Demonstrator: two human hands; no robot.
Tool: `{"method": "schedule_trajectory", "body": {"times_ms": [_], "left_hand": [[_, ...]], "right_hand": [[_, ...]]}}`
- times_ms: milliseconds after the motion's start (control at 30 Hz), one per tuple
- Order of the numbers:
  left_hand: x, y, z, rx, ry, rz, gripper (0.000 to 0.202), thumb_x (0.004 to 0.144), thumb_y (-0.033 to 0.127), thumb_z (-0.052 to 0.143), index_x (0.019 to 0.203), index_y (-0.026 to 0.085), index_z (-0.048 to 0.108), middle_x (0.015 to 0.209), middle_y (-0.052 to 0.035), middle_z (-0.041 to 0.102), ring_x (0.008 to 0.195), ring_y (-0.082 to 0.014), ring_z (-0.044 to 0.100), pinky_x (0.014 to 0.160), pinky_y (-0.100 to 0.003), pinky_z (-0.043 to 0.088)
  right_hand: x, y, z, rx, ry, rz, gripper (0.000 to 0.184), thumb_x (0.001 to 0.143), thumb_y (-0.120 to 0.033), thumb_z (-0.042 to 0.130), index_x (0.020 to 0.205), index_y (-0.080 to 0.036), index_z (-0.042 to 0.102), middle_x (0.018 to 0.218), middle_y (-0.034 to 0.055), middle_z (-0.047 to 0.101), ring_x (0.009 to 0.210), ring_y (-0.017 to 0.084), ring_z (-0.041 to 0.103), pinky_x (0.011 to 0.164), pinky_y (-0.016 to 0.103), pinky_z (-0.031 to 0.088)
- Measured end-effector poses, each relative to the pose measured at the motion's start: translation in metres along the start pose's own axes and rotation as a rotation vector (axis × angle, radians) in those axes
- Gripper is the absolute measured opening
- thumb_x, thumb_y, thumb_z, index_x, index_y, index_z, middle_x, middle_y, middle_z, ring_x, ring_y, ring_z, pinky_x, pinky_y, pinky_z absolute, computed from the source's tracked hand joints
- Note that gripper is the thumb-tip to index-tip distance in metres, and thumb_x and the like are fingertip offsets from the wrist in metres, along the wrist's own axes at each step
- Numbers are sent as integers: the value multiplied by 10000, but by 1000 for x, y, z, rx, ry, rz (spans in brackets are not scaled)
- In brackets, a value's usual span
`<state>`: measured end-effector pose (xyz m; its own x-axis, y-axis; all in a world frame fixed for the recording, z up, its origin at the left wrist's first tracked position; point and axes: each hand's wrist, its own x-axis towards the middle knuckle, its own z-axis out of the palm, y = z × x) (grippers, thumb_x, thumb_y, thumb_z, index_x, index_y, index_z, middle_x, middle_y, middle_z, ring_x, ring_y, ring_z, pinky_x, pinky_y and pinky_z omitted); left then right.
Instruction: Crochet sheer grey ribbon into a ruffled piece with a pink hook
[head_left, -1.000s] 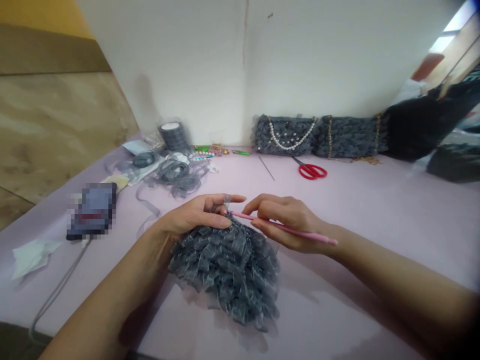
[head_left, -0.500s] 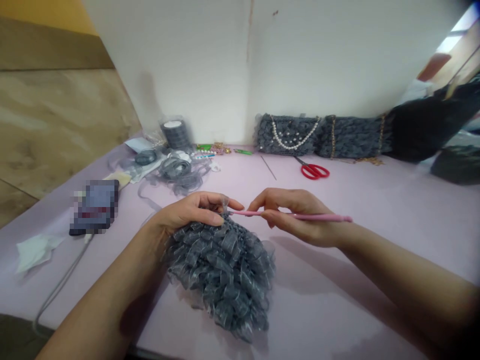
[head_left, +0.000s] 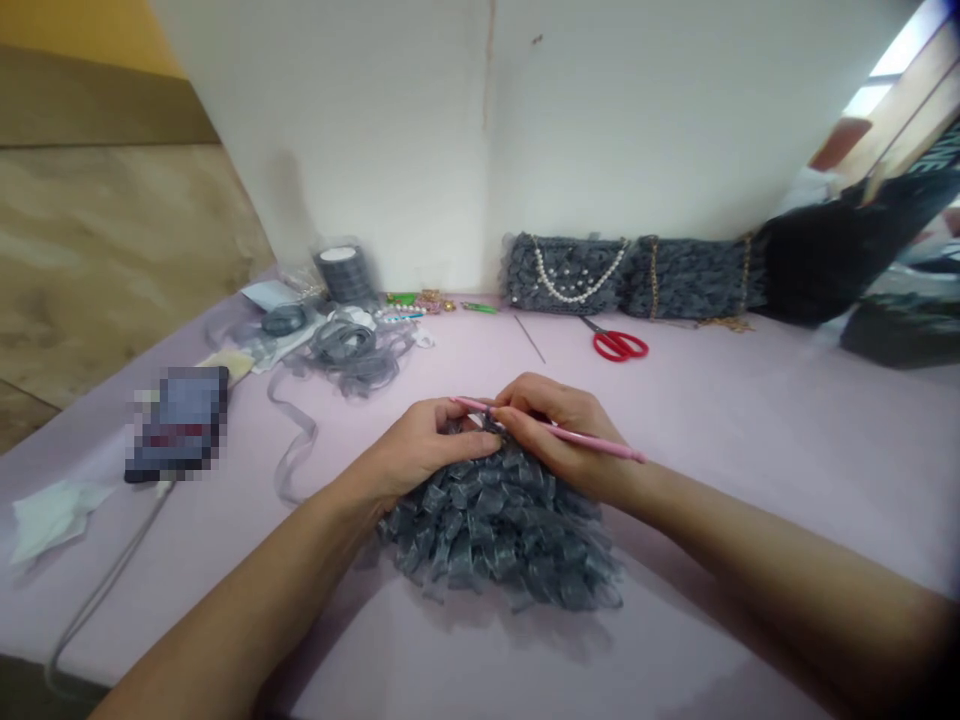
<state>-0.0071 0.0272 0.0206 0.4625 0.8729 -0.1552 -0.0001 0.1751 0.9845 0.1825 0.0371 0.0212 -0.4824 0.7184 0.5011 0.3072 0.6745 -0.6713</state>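
Note:
My left hand (head_left: pixel 442 440) pinches the top edge of a grey ruffled ribbon crochet piece (head_left: pixel 495 530), thumb in front and fingers behind. In my right hand (head_left: pixel 559 425) is a pink crochet hook (head_left: pixel 592 442), held like a pen. Its tip lies at the piece's top edge, just above my left thumb. The ruffles hang below both hands over the pink table. A loose grey ribbon (head_left: pixel 304 440) trails across the table from a tangled heap of ribbon (head_left: pixel 352 345) to the left. Exactly how the ribbon sits on the hook is hidden by my fingers.
Red-handled scissors (head_left: pixel 620 345) and a thin metal needle (head_left: pixel 530 338) lie farther back. Behind them stand a grey ruffled bag with pearls (head_left: pixel 562 275) and another with a chain (head_left: pixel 694 278). At left are a ribbon spool (head_left: pixel 343 272), a phone (head_left: pixel 180 420) with a cable, and tissue (head_left: pixel 56 515).
My right hand has moved left, close against my left hand. The hook now reaches over the top edge, tilted. The ruffled piece has swung right and lies wider.

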Motion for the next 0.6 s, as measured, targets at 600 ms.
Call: {"method": "schedule_trajectory", "body": {"times_ms": [600], "left_hand": [[-10, 23, -43, 586, 0, 240, 343, 950, 366, 476, 1233, 281, 649, 1400, -6, 554, 1303, -227, 464, 1091, -322, 295]], "right_hand": [[8, -7, -23, 181, -153, 257, 407, 969, -425, 431, 645, -196, 344, 608, -51, 307, 520, 73, 273, 439, 216, 211]]}}
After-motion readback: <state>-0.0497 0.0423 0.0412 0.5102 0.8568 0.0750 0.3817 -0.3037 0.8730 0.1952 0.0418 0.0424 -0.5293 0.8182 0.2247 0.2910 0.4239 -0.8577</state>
